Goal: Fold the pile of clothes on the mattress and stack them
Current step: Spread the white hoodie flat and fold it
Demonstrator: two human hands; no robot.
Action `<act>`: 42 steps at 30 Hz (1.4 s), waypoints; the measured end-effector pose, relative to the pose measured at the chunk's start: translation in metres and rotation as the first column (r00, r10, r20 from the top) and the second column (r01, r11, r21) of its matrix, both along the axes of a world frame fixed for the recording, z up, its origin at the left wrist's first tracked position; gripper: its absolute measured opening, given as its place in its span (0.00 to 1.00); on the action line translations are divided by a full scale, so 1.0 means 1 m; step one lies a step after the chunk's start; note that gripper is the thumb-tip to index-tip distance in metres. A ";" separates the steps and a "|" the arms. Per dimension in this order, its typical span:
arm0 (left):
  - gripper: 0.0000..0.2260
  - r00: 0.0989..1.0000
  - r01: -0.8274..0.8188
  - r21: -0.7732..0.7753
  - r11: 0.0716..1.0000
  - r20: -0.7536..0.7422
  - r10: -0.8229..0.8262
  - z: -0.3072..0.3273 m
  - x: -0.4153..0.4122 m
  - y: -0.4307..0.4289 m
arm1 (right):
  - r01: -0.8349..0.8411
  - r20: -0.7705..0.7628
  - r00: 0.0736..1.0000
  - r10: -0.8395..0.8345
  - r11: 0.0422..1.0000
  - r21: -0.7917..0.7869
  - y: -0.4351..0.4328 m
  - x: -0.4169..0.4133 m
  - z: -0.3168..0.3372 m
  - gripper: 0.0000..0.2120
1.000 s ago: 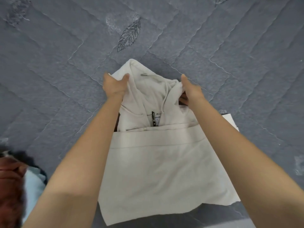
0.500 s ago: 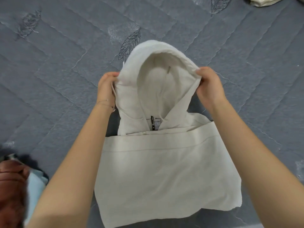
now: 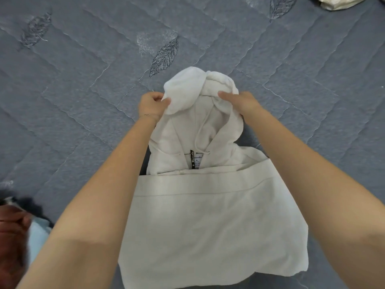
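Hood (image 3: 193,90) in both hands, so I'm on the last tuck of the cream hoodie (image 3: 208,222). The body lies folded into a block on the grey mattress (image 3: 83,90), right under my arms, with the neck label (image 3: 194,161) showing. My left hand (image 3: 153,105) has its fingers pinched on the hood's left edge. My right hand (image 3: 241,104) has its fingers curled over the right rim. The hood's tip is rolled toward me, raised off the quilt. Next, I reckon: bring it down flat over the collar, drawstring tucked under, then press it smooth so the block comes out square. After that it goes to a stack. More clothes (image 3: 14,236) wait at my lower left, and another pale piece (image 3: 337,3) lies far up right.
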State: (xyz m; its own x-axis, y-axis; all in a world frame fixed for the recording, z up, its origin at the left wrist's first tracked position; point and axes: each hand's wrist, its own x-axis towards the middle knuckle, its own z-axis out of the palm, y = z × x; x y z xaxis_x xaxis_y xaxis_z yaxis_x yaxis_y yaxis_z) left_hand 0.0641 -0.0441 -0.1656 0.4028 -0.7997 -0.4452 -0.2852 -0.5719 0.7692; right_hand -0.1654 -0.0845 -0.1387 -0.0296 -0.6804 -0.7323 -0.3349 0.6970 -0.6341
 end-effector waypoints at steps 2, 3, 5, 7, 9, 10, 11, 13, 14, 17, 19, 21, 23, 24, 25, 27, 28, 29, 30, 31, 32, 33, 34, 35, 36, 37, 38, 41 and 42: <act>0.14 1.000 -0.015 -0.101 0.995 -0.016 0.013 0.002 0.004 0.004 | 0.018 0.048 0.999 -0.013 0.994 -0.110 0.005 -0.001 -0.003 0.05; 0.14 0.999 -0.024 -0.156 0.987 -0.033 0.019 0.007 0.004 0.008 | 0.038 0.070 0.997 -0.028 0.987 -0.155 0.009 -0.001 0.002 0.03; 0.13 0.996 -0.060 -0.232 0.971 -0.082 0.042 0.019 0.002 0.020 | 0.085 0.163 0.985 -0.058 0.982 -0.168 0.016 -0.005 0.008 0.04; 0.11 0.987 -0.100 -0.273 0.957 -0.147 0.062 0.030 0.001 0.038 | 0.085 0.255 0.965 -0.054 0.990 -0.109 0.024 -0.009 0.020 0.11; 0.11 0.978 -0.108 -0.278 0.955 -0.204 0.051 0.041 0.000 0.060 | 0.021 0.295 0.955 -0.003 0.998 -0.060 0.036 -0.015 0.029 0.23; 0.12 0.976 -0.095 -0.275 0.957 -0.216 0.035 0.046 0.001 0.071 | 0.014 0.314 0.950 0.002 0.999 -0.049 0.043 -0.018 0.031 0.24; 0.13 0.974 -0.077 -0.269 0.960 -0.228 0.015 0.052 0.001 0.082 | 0.028 0.315 0.949 -0.010 0.998 -0.052 0.052 -0.021 0.035 0.22; 0.17 0.971 -0.041 -0.237 0.971 -0.239 -0.018 0.063 0.000 0.101 | 0.079 0.337 0.940 -0.059 0.996 -0.046 0.071 -0.030 0.040 0.15; 0.17 0.971 -0.029 -0.222 0.975 -0.238 -0.026 0.067 0.000 0.109 | 0.080 0.361 0.931 -0.062 0.996 -0.036 0.080 -0.034 0.042 0.12; 0.15 0.950 -0.031 -0.170 0.985 -0.312 -0.024 0.078 -0.004 0.133 | -0.061 0.313 0.946 0.086 0.994 -0.088 0.109 -0.046 0.048 0.15; 0.12 0.935 0.059 -0.159 0.986 -0.336 -0.110 0.082 -0.005 0.147 | -0.145 0.190 0.969 0.159 0.986 -0.088 0.127 -0.053 0.053 0.26; 0.09 0.926 0.231 -0.141 0.963 -0.271 -0.262 0.080 -0.007 0.161 | -0.251 0.121 0.958 0.259 0.965 -0.077 0.147 -0.058 0.060 0.26; 0.09 0.907 0.390 -0.138 0.911 -0.116 -0.405 0.079 -0.011 0.175 | -0.370 0.000 0.928 0.372 0.922 -0.118 0.166 -0.063 0.068 0.20; 0.09 0.892 0.437 -0.173 0.883 -0.041 -0.450 0.079 -0.013 0.182 | -0.432 -0.086 0.902 0.423 0.886 -0.170 0.175 -0.065 0.070 0.15; 0.10 0.884 0.460 -0.227 0.859 0.024 -0.467 0.080 -0.014 0.189 | -0.478 -0.181 0.877 0.446 0.849 -0.225 0.182 -0.067 0.072 0.11; 0.10 0.905 0.421 -0.337 0.842 0.101 -0.413 0.083 -0.017 0.200 | -0.487 -0.347 0.861 0.372 0.801 -0.347 0.196 -0.072 0.073 0.06; 0.10 0.925 0.378 -0.387 0.841 0.129 -0.357 0.086 -0.018 0.203 | -0.445 -0.386 0.877 0.285 0.784 -0.433 0.202 -0.074 0.073 0.06; 0.12 0.944 0.329 -0.434 0.839 0.139 -0.298 0.089 -0.019 0.205 | -0.392 -0.394 0.899 0.190 0.750 -0.533 0.208 -0.075 0.073 0.05; 0.14 0.961 0.276 -0.477 0.835 0.126 -0.246 0.094 -0.020 0.207 | -0.352 -0.387 0.915 0.113 0.691 -0.631 0.215 -0.076 0.073 0.05; 0.17 0.972 0.234 -0.519 0.822 0.111 -0.207 0.099 -0.021 0.208 | -0.329 -0.380 0.924 0.054 0.620 -0.712 0.223 -0.078 0.072 0.05; 0.19 0.973 0.230 -0.560 0.796 0.137 -0.185 0.102 -0.022 0.210 | -0.323 -0.379 0.925 0.015 0.555 -0.767 0.230 -0.079 0.069 0.05; 0.17 0.958 0.282 -0.587 0.759 0.215 -0.190 0.104 -0.022 0.214 | -0.325 -0.384 0.923 -0.012 0.507 -0.798 0.237 -0.080 0.063 0.05; 0.14 0.917 0.382 -0.589 0.712 0.334 -0.217 0.102 -0.021 0.219 | -0.330 -0.391 0.920 -0.026 0.488 -0.808 0.244 -0.082 0.055 0.06; 0.11 0.851 0.503 -0.560 0.659 0.454 -0.264 0.096 -0.020 0.226 | -0.330 -0.395 0.918 -0.027 0.497 -0.802 0.251 -0.086 0.045 0.07; 0.10 0.776 0.609 -0.502 0.614 0.537 -0.330 0.087 -0.020 0.235 | -0.331 -0.396 0.918 -0.010 0.531 -0.780 0.258 -0.090 0.034 0.09; 0.10 0.708 0.689 -0.433 0.581 0.572 -0.414 0.076 -0.020 0.247 | -0.341 -0.403 0.915 0.023 0.577 -0.742 0.265 -0.095 0.021 0.10; 0.11 0.648 0.749 -0.361 0.555 0.573 -0.502 0.064 -0.022 0.260 | -0.367 -0.420 0.905 0.069 0.623 -0.690 0.273 -0.100 0.008 0.12; 0.10 0.486 0.864 -0.173 0.473 0.529 -0.696 0.026 -0.029 0.299 | -0.467 -0.478 0.852 0.216 0.727 -0.503 0.294 -0.111 -0.021 0.14; 0.10 0.446 0.884 -0.123 0.450 0.505 -0.739 0.015 -0.031 0.310 | -0.482 -0.487 0.839 0.244 0.749 -0.455 0.298 -0.113 -0.026 0.14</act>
State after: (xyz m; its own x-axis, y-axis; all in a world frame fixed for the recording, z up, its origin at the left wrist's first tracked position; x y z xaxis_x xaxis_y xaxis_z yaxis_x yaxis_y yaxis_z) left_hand 0.0333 0.2662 -0.1502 -0.4670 -0.8807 -0.0785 -0.7377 0.3391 0.5838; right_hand -0.2782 0.2139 -0.1645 0.1171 -0.9681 -0.2217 -0.7778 0.0494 -0.6266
